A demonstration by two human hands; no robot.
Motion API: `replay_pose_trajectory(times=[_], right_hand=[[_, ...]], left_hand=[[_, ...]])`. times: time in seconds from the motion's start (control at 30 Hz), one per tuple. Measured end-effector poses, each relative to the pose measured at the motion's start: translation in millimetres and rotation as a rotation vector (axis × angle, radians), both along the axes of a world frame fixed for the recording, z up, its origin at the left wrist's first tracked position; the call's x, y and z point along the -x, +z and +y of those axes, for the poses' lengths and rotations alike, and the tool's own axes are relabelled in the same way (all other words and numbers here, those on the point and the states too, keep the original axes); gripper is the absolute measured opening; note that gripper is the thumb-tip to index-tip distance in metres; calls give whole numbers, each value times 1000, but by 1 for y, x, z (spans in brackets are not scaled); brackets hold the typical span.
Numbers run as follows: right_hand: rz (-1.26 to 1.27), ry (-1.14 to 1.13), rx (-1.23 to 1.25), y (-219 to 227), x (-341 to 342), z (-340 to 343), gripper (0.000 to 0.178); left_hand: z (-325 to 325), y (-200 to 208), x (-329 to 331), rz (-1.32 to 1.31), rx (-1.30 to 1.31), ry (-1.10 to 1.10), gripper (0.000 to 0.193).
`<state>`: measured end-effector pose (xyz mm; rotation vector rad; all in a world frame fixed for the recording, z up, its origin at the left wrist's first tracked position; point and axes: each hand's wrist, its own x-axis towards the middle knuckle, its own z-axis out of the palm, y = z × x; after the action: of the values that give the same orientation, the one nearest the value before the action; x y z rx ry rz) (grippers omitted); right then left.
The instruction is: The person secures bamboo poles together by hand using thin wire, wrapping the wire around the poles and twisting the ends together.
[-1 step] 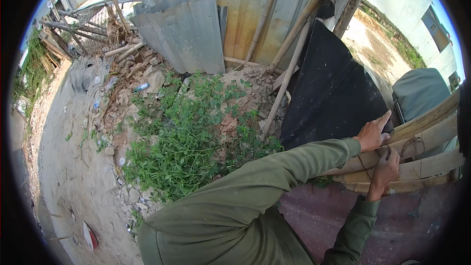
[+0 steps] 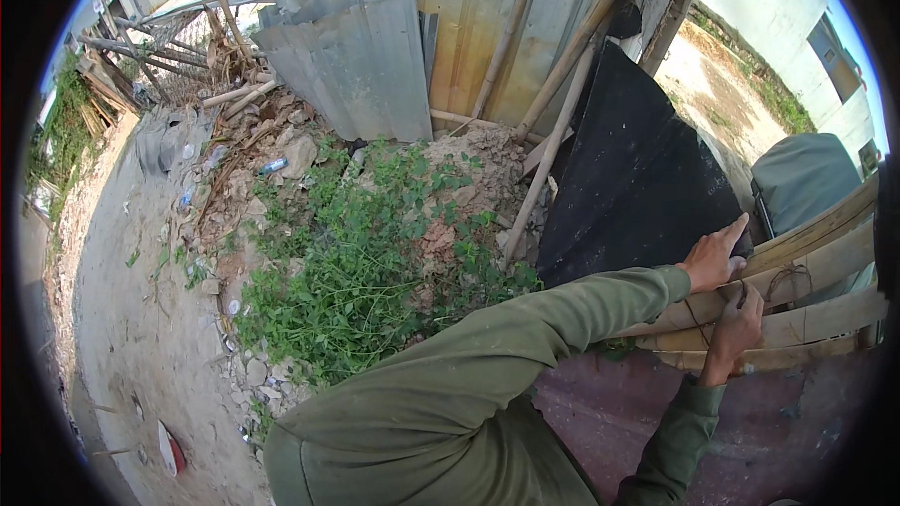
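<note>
My left hand (image 2: 712,258) is at the lower right corner of a large black sheet (image 2: 647,164), its index finger stretched along the sheet's edge and the thumb below. Its other fingers look curled at that corner and are partly hidden. Just under it my right hand (image 2: 736,330) is closed against the bamboo poles (image 2: 816,283), thumb and fingertip raised close to the left hand. Whatever lies between the right fingers is too small to make out. Thin dark wire (image 2: 792,283) loops around the poles beside both hands.
Below the poles hangs a reddish corrugated panel (image 2: 609,412). Green weeds (image 2: 347,272) grow over rubble left of my arm. Metal sheets (image 2: 352,66) and slanting bamboo props (image 2: 553,145) stand ahead. A grey-green covered object (image 2: 811,183) sits beyond the poles.
</note>
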<state>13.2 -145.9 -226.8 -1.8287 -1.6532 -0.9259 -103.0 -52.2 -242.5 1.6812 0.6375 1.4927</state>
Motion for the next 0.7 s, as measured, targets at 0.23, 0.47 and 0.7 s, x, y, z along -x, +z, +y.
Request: replay_pose_trajectory(times=[0.23, 0.47, 0.7], right_hand=[[574, 1, 36, -19, 18, 7, 17], [1546, 354, -104, -16, 1, 2, 26], [1178, 546, -200, 39, 26, -10, 39]], left_hand=[[7, -4, 0, 32, 6, 16, 86], [7, 2, 0, 72, 37, -62, 89], [6, 4, 14, 80, 43, -23, 88]])
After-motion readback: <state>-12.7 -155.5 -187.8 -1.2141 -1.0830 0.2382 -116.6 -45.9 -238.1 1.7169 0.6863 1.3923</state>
